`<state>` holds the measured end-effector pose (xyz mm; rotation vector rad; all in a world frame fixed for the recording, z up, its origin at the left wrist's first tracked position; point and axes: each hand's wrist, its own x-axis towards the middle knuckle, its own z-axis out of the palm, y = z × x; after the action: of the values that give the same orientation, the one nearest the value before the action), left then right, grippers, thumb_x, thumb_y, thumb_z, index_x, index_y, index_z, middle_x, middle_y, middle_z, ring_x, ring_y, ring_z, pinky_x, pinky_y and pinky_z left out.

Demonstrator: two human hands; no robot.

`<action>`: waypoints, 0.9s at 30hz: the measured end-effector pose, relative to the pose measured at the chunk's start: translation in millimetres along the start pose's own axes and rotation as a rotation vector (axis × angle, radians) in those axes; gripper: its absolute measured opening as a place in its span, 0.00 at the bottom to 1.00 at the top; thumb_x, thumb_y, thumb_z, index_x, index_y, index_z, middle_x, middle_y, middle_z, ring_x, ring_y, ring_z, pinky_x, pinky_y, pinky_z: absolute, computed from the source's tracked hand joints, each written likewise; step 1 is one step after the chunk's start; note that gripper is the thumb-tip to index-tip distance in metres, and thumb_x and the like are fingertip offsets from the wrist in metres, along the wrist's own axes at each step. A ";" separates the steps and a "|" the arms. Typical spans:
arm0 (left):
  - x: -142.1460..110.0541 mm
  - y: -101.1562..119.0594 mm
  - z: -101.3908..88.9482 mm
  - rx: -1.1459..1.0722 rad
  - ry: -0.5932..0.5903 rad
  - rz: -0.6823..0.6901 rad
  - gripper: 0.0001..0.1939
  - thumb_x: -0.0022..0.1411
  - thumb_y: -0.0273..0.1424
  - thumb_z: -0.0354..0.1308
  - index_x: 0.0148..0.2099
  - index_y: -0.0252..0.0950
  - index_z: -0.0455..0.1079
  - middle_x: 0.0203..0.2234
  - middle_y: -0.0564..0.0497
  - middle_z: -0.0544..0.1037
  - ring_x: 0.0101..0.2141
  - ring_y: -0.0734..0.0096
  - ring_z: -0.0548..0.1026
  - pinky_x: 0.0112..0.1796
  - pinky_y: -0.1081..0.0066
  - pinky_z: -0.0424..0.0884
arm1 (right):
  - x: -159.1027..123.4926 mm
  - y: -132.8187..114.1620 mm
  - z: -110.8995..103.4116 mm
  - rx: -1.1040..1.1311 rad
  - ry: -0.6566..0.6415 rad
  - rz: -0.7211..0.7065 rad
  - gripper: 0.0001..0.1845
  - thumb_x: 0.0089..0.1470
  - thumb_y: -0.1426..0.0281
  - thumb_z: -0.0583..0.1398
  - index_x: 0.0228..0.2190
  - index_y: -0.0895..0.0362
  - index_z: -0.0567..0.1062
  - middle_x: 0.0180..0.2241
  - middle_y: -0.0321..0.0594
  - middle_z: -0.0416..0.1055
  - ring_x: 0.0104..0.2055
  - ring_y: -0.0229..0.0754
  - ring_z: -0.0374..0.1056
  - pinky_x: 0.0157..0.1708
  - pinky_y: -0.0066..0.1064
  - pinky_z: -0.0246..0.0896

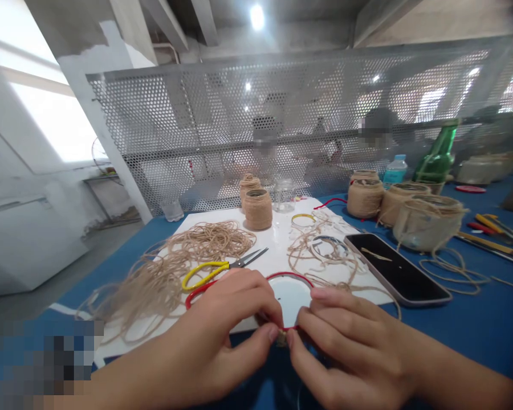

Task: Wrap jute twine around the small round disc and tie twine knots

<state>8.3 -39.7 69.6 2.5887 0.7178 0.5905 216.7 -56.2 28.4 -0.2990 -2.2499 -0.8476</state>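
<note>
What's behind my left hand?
Just beyond your left hand, scissors show their blades, yellow handle and part of the red one; your hand covers the rest of that red handle.

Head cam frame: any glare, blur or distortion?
Head view: ceiling lamp and bright patch at left blown out; twine pile smeared at its lower left; green bottle leans outward, likely wide-angle distortion; bottom-left corner pixelated; left hand, right hand and red-rimmed disc fairly sharp.

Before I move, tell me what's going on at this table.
A person's left hand and right hand hold what looks like a red-rimmed lid at its near edge. Scissors lie just beyond the left hand, near a loose heap of twine. A phone lies beyond the right hand; twine-wrapped jars stand farther back.
</note>
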 end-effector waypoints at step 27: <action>14.0 -22.4 7.3 -0.384 -0.085 -0.401 0.11 0.61 0.34 0.47 0.37 0.34 0.67 0.27 0.55 0.70 0.31 0.75 0.67 0.32 0.76 0.64 | -4.4 3.1 16.7 1.454 -0.298 1.352 0.11 0.52 0.63 0.56 0.27 0.59 0.68 0.20 0.29 0.56 0.21 0.29 0.51 0.20 0.21 0.45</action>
<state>14.1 -16.1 57.1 2.0322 0.9565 0.4365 212.3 -42.9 18.0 -0.9961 -1.6828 1.4843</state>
